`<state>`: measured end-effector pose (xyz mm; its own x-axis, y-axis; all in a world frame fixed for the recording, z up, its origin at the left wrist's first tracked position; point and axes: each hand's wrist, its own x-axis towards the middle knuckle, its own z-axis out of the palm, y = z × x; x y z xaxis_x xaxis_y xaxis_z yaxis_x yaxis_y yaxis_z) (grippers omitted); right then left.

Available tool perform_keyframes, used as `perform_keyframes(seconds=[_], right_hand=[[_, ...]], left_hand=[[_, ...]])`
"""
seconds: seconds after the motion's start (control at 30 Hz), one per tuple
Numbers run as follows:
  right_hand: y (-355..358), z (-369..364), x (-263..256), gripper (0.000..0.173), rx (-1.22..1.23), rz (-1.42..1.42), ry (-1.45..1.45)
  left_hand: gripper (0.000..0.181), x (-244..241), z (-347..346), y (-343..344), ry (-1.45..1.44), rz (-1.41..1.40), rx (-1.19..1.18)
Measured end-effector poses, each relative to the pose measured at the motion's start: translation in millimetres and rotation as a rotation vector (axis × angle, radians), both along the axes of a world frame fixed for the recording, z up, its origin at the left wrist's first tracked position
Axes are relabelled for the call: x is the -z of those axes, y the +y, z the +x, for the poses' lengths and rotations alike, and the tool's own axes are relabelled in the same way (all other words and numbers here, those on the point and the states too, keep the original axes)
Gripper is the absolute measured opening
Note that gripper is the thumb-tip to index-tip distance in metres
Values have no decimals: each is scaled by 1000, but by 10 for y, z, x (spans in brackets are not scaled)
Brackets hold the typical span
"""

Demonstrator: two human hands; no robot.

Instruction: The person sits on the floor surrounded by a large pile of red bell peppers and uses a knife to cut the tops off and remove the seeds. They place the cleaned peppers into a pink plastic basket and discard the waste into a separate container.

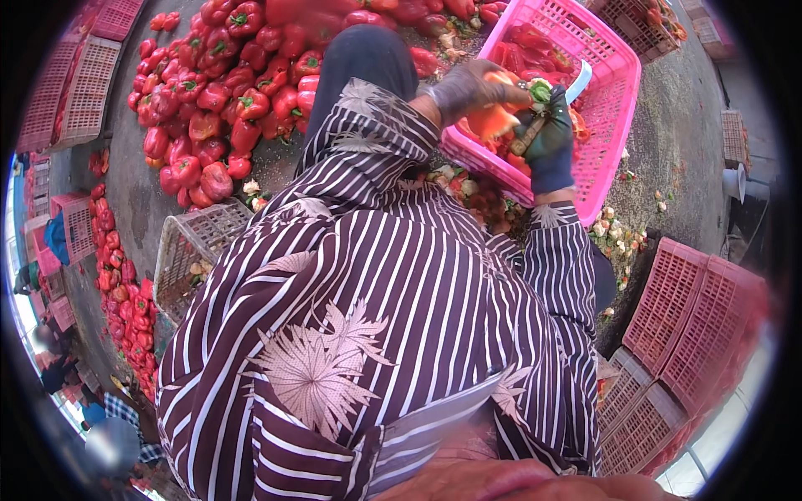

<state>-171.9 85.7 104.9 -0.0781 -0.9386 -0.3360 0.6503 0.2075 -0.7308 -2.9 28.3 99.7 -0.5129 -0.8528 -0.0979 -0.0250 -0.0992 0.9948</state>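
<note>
My left hand (pixel 473 94), in a thin glove, is shut on an orange-red bell pepper (pixel 492 119) with an opened side, over the near rim of a pink plastic basket (pixel 617 125). My right hand (pixel 549 141), in a dark glove, holds a knife with a brown handle (pixel 528 136); its pale curved blade (pixel 579 81) points up and away to the right. A green pepper stem with its pale core (pixel 539 92) is between the two hands, at the right fingertips. Cut red peppers (pixel 532 50) lie in the basket beneath the hands.
A large heap of whole red bell peppers (pixel 213 94) covers the floor at left. A pale crate (pixel 197 250) stands beside me. Pepper cores (pixel 611 232) lie scattered by the basket. Stacked pink crates (pixel 689 319) are at right. Several people, one in a checked shirt (pixel 122 416), are at far left.
</note>
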Motion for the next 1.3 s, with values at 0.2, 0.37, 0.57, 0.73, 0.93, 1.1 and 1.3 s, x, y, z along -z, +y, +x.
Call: perform_keyframes(seconds=[0.2,0.37,0.57,0.73,0.93,1.1,1.3], right_hand=[[-52,-192,464,30,-67,-70,-223],[36,-20,317,32,23,-7,43],[166,-150,-48,37,-100,80,-115],[138,-230,-197,38,-159,74,-76],[-11,20,-426,32,22,-141,618],[54,780,-1066,33,-215,-368,523],[22,820,-1016,29,-246,-329,622]], left_hand=[[71,48,-71,70,-67,113,77],[57,208,-120,115,13,197,77],[54,548,-274,-119,13,188,-27],[53,130,-299,-293,-85,-143,-283],[29,-214,-224,-254,-98,-748,-51],[29,-928,618,313,510,211,-188],[20,-1232,2232,772,78,-457,-536]])
